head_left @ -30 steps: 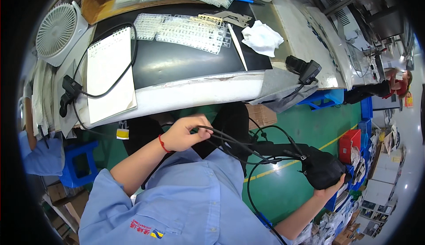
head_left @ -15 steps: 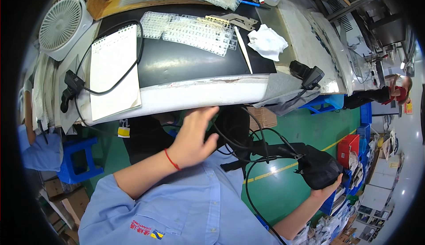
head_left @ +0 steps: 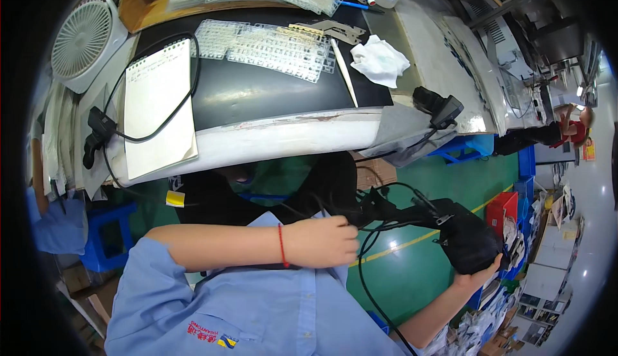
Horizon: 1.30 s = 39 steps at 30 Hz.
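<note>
At the right, my right hand (head_left: 478,275) holds a black zipped pouch (head_left: 468,243) from its outer end, the fingers partly hidden behind it. A black strap (head_left: 405,214) runs from the pouch toward my body, with several black cables (head_left: 367,262) looped around it. In front of my chest, my left hand (head_left: 320,241) is closed with curled fingers, back of the hand up, beside the strap's near end. What lies inside its fingers, if anything, is hidden. A red string circles the left wrist.
The bench holds a notepad (head_left: 161,108), clear key-shaped sheets (head_left: 264,47), a white tool (head_left: 344,73), a crumpled cloth (head_left: 380,61), and black clip devices (head_left: 100,127) on cables. A white fan (head_left: 82,46) stands far left. Blue stools and another person (head_left: 573,127) are farther off.
My left hand has come down from the bench edge to my chest, and its spread fingers have curled. My right hand still holds the pouch. The view has shifted slightly.
</note>
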Each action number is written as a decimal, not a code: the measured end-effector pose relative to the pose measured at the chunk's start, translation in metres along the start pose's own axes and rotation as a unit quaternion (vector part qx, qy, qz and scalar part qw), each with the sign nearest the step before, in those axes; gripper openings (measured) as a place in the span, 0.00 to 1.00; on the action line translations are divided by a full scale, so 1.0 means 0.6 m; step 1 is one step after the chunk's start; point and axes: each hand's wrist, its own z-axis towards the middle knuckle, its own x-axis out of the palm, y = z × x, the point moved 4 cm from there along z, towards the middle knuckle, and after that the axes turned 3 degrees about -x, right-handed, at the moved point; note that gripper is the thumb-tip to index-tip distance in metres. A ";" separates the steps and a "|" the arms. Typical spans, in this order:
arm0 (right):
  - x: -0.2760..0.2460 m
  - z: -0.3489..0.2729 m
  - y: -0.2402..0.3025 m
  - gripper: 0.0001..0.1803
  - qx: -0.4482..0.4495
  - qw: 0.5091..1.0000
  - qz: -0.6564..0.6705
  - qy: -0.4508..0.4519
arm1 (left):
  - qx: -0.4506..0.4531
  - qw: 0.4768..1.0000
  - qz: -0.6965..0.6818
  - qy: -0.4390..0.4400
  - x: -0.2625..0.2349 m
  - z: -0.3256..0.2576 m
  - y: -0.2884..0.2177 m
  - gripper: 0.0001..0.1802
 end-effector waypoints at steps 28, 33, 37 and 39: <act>0.065 -0.062 0.018 0.30 -0.019 0.996 0.025 0.085 | -0.274 0.711 -0.625 0.168 0.042 0.092 0.084 0.14; 0.073 -0.064 0.014 0.30 -0.015 0.997 0.030 0.069 | -0.157 0.876 -0.395 0.227 0.018 0.115 0.078 0.16; 0.063 -0.056 0.027 0.30 -0.043 0.997 0.020 0.067 | -0.182 0.931 -0.313 -0.053 -0.046 0.083 0.077 0.15; 0.056 -0.055 0.033 0.30 -0.054 0.997 0.017 0.052 | -0.214 0.910 -0.353 -0.039 -0.086 0.068 0.073 0.12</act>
